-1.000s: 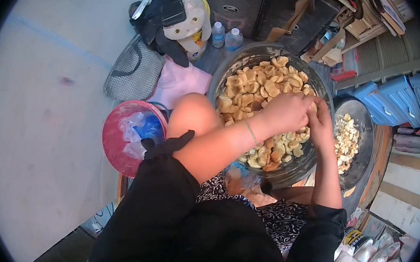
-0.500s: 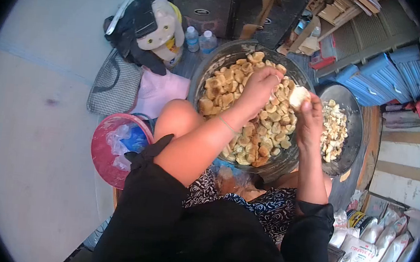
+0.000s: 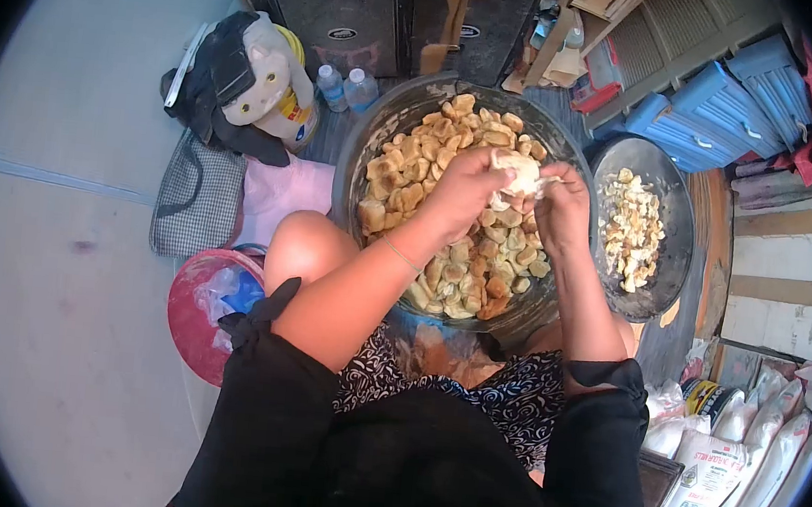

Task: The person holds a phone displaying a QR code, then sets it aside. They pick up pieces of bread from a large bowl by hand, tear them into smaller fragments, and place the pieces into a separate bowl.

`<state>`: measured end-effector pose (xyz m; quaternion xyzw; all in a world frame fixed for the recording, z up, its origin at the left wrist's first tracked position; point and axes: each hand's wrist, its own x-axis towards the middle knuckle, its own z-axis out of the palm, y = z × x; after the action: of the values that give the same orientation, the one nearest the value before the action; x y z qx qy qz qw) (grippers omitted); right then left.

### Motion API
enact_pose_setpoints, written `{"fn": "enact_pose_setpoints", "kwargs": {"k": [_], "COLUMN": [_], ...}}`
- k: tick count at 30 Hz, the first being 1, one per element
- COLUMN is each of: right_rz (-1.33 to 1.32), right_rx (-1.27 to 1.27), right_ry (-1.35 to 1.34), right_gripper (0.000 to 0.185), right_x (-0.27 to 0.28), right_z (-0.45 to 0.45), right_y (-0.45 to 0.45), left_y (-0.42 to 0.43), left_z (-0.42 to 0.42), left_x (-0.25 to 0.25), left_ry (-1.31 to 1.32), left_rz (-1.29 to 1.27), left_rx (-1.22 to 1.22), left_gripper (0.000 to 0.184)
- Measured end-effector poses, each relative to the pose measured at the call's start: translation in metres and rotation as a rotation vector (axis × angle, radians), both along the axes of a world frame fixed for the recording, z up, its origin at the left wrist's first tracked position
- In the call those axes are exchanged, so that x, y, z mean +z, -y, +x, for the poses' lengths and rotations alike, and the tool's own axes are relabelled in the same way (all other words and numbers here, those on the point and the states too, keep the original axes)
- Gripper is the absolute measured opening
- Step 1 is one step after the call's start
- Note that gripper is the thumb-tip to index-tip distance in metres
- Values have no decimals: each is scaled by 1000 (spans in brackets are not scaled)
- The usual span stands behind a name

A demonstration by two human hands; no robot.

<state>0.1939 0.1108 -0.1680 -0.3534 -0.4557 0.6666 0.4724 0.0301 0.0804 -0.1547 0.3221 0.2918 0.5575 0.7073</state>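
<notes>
Between my two hands is a pale, white-fleshed piece of bread [image 3: 517, 173] with ragged edges. My left hand [image 3: 469, 190] grips it from the left, its thumb over the top. The fingers of my right hand [image 3: 565, 205] pinch its right edge, where a thin shred sticks out. Both hands are above a big dark basin [image 3: 356, 143] full of browned and pale bread pieces [image 3: 414, 162]. To the right, a smaller dark pan [image 3: 672, 243] holds small torn white-and-brown bits [image 3: 632, 225].
At left are a red bucket [image 3: 191, 307] with plastic bags inside, a checked bag [image 3: 196, 201], a pink cloth [image 3: 281, 194] and a cat-faced bag [image 3: 271, 87]. Two water bottles [image 3: 332, 88] stand behind the basin. Blue plastic drawers [image 3: 718, 112] and flour sacks [image 3: 709, 483] are at right.
My hands have come together on the bread piece, which my right hand held apart from my left before. The whole view has shifted slightly.
</notes>
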Motion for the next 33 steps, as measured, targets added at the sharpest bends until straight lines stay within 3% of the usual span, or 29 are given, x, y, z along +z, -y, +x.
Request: {"fn": "enact_pose_setpoints", "kwargs": {"k": [2,5,8,11,13,14,16,20,22,23,27,30,31,32,33], "right_rz": [-109,-109,-35,-85,196,196,668,643,458,152,15,-38,-183,-237,-243], "right_rx": [-60,-13,67,72,82,81,85,145,43,54,-118,-10,57,120,82], "right_ry": [-274,-135,163,105,425,424,865,965,709,580,451,232,42,14,-13], "right_gripper": [19,24,47,45,36,36,34,32,32,31,29,32,39,40,36], "right_x": [2,19,17,9,15,21,37,33,40,46,24,20,24,19,11], "right_z": [2,-8,-22,-17,-14,-12,-7,9,5,3,9,-3,-9,-13,-20], "right_y": [-5,6,17,13,11,11,13,3,7,10,-2,4,11,14,17], "left_y": [-1,-6,3,0,1,1,0,1,0,-1,-3,-2,-2,-1,-3], "left_z": [-1,2,8,5,5,5,4,0,1,1,-3,0,3,7,10], "left_x": [5,0,1,-7,-2,-2,-1,5,3,2,5,8,2,-6,-23], "left_ry": [97,-43,-150,-158,-75,-76,-161,-297,-237,-237,-100,-127,-236,-346,-639], "left_rz": [-61,14,-105,-80,-85,-84,-119,-146,-105,-105,-125,-113,-67,-20,170], "left_rx": [45,209,82,85,88,87,105,9,20,16,115,120,95,68,91], "left_gripper": [17,18,19,17,17,17,16,15,14,14,16,22,25,27,31]}}
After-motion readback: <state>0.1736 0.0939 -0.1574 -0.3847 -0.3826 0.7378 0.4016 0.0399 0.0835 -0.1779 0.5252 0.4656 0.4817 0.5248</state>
